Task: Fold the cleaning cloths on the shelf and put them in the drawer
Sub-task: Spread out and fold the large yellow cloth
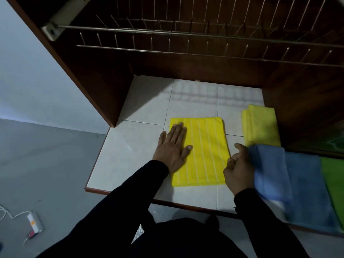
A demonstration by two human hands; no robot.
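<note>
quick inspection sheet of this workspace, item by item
surface: white tiled shelf with a wooden front edge, set in a dark wood cabinet.
job's things: striped yellow cloth lies folded flat mid-shelf; a plain yellow cloth sits folded behind to the right; a blue cloth and a green cloth lie at the right edge. No drawer in view.
clutter: nothing seen on the shelf.
grippers: left hand presses flat on the striped yellow cloth; right hand grips the blue cloth's edge.
cables: white cord and power strip on the floor, lower left.
surroundings: wire dish rack above the shelf; grey floor, pale wall on the left.
</note>
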